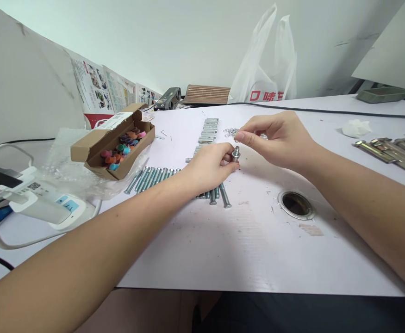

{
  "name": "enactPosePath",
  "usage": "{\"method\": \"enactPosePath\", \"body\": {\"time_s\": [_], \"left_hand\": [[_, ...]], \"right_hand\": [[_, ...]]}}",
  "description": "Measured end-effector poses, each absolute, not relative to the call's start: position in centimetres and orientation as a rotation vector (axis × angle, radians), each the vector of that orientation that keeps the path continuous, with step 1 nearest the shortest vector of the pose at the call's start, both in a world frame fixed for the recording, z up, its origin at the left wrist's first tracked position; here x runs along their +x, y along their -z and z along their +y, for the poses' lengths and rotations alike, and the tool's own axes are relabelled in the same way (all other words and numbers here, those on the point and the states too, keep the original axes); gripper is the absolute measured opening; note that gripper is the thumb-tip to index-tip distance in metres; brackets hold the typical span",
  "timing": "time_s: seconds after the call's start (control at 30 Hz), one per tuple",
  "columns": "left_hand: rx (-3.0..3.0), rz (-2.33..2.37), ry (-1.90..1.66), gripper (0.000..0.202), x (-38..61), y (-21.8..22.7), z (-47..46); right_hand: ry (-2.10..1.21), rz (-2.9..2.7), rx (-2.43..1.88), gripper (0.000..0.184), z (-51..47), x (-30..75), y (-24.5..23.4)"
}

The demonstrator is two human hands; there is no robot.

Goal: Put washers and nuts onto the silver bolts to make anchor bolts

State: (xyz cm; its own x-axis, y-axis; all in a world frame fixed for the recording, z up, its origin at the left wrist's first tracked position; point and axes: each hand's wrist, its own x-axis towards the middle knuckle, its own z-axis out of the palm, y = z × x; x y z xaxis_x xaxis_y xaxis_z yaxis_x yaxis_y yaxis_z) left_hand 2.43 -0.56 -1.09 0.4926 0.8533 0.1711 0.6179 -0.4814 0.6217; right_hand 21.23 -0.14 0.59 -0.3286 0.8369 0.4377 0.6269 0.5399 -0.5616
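Note:
My left hand [209, 166] is closed round a silver bolt [236, 153], holding it upright with its top end showing above my fingers. Just right of it, my right hand [275, 136] is pinched, thumb against forefinger, right above the bolt's top; what it pinches is too small to make out. Under my left hand lies a row of long silver bolts [153, 178] on the white table [223, 240]. A heap of small metal washers [230, 132] lies behind my hands, next to a second row of bolts [207, 132].
An open cardboard box [114, 148] of coloured caps stands at the left on clear plastic. A power strip with white cables [42, 203] lies at the far left. A round cable hole [295, 204] is in the table. Metal parts [389, 150] lie at the right, a plastic bag [268, 69] behind.

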Motion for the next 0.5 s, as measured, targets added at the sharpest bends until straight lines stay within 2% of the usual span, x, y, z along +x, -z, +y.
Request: {"method": "enactPosePath", "body": {"time_s": [0.33, 0.5], "left_hand": [[2.241, 1.216, -0.65, 0.01, 2.4, 1.1, -0.5], [2.245, 1.238, -0.629, 0.009, 2.6, 0.9, -0.5]], "right_hand": [[-0.462, -2.196, -0.969, 0.013, -0.1, 22.6, -1.3], [-0.399, -1.845, -1.286, 0.02, 1.0, 25.2, -1.8]]}}
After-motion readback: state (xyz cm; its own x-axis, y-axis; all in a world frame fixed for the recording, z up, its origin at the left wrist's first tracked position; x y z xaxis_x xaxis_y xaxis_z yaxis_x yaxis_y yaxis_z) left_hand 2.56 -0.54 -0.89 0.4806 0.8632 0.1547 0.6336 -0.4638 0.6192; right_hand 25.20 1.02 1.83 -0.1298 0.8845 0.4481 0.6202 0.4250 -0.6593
